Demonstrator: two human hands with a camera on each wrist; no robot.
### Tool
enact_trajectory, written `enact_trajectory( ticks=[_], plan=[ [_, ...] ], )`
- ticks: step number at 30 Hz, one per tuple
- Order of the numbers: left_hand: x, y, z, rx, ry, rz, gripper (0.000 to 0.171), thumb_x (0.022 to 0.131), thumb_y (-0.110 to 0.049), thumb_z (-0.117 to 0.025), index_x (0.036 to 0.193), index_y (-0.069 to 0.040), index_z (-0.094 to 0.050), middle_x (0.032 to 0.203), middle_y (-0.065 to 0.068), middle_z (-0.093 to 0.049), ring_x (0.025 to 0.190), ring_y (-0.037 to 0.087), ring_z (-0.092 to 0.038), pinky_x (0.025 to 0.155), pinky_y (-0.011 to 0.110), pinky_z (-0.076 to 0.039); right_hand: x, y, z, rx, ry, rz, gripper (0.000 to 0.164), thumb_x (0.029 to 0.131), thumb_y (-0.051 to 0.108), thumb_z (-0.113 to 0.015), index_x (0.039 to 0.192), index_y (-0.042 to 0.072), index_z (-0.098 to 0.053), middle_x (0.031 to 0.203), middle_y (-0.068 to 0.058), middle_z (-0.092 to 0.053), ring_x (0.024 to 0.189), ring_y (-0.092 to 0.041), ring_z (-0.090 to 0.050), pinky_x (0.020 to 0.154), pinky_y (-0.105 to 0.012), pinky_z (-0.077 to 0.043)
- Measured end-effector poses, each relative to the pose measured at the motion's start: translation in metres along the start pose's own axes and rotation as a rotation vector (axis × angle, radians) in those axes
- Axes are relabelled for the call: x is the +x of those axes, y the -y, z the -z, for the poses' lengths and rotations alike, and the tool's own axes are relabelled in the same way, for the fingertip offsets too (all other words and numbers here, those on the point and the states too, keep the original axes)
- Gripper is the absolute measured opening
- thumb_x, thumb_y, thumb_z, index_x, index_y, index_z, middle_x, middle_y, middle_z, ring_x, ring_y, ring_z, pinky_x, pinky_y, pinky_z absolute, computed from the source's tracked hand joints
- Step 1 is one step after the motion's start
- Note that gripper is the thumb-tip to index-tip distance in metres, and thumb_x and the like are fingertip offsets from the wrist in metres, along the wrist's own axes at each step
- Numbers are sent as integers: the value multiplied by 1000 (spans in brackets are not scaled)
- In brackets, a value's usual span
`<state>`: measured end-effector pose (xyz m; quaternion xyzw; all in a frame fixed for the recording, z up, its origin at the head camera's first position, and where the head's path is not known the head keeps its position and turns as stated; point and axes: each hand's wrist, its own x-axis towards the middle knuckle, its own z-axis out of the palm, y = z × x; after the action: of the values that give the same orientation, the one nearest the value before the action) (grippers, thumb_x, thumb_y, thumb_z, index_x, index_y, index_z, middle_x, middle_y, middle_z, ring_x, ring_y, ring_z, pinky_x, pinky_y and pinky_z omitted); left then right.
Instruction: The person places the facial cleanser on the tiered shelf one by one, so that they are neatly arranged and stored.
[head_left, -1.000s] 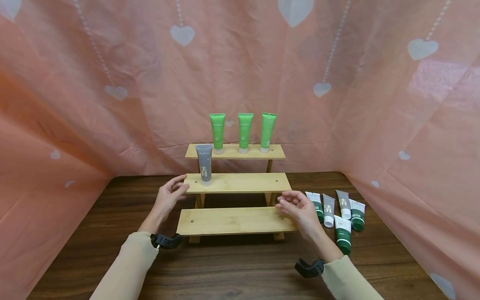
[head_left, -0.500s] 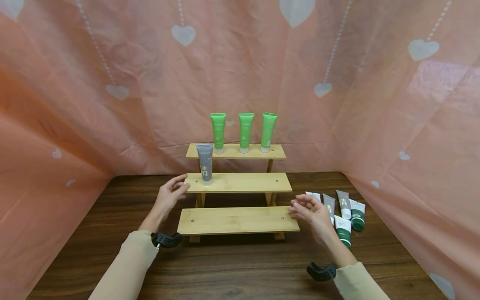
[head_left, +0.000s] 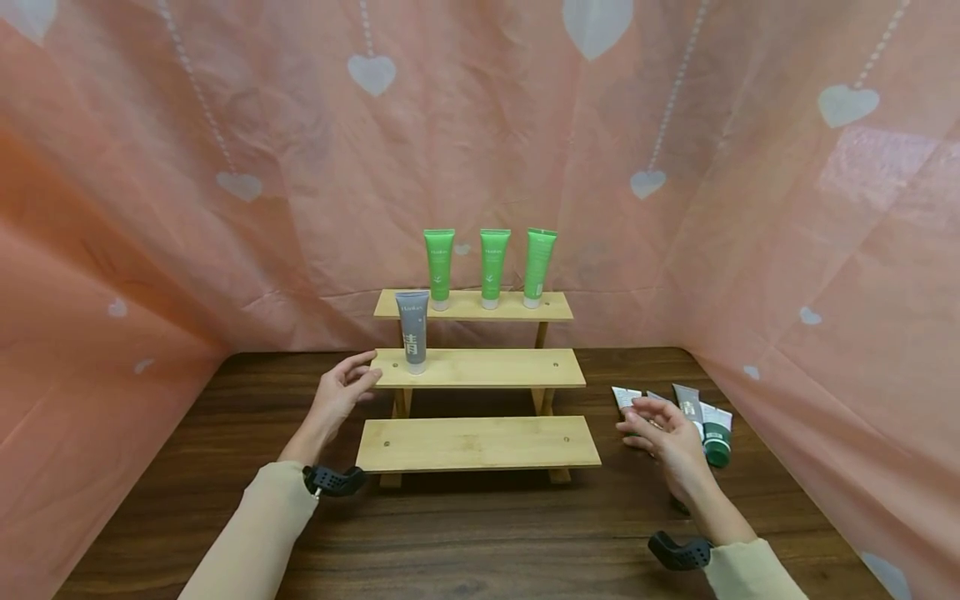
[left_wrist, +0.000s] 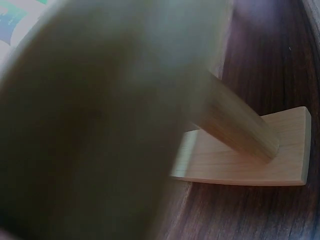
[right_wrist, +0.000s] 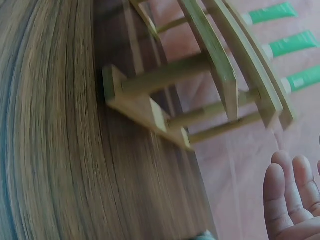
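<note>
In the head view, loose tubes [head_left: 717, 435] lie right of the wooden stand [head_left: 480, 446], long axes roughly back to front. The right hand [head_left: 672, 443], which is nearer, partly hides them, relaxed and empty, its fingers toward the stand. The left hand [head_left: 339, 398] is at the stand's left end, loosely bent; contact I cannot tell. The left wrist view shows part of the stand, no clear hand. In the right wrist view, the fingers [right_wrist: 275, 195] are rather straight, apart from the stand.

Soft, even light fills the head view, with pale glare on the pink curtain [head_left: 495, 158] at right. The dim left wrist view is half filled by an out-of-focus shape [left_wrist: 110, 120]; blur streaks the right wrist view's tabletop [right_wrist: 50, 125].
</note>
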<state>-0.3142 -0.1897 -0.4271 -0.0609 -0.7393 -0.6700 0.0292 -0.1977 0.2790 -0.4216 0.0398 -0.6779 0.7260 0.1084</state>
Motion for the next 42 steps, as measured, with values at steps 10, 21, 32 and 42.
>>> enact_trajectory(
  ticks=[10, 21, 32, 42],
  plan=[
    [-2, 3, 0, -8, 5, -1, 54, 87, -28, -67, 135, -12, -49, 107, 14, -56, 88, 14, -58, 87, 48, -47, 1, -2, 38, -45, -59, -23, 18, 91, 7, -61, 107, 9, -55, 93, 2, -65, 79, -14, -66, 68, -30, -55],
    [-2, -2, 1, 19, 6, -26, 56, 86, -33, -67, 135, -12, -50, 106, 12, -56, 87, 12, -59, 80, 36, -52, 12, -4, 62, -125, -173, -170, 33, 89, 9, -63, 117, 2, -47, 84, 11, -65, 75, -9, -66, 67, -29, -55],
    [-1, -2, 1, 4, 13, -8, 55, 85, -33, -69, 133, -12, -51, 107, 12, -55, 90, 16, -58, 87, 47, -48, 35, -12, 75, -508, -182, -281, 73, 91, 21, -61, 140, -14, -21, 124, -36, -46, 78, -11, -65, 69, -33, -55],
    [-5, -12, 0, -2, 32, 21, 52, 89, -23, -65, 135, -9, -48, 111, 17, -53, 89, 14, -58, 84, 42, -50, 47, -16, 81, -473, -133, -412, 69, 89, 17, -63, 137, -16, -25, 107, -20, -56, 83, -16, -63, 73, -35, -55]
  ],
)
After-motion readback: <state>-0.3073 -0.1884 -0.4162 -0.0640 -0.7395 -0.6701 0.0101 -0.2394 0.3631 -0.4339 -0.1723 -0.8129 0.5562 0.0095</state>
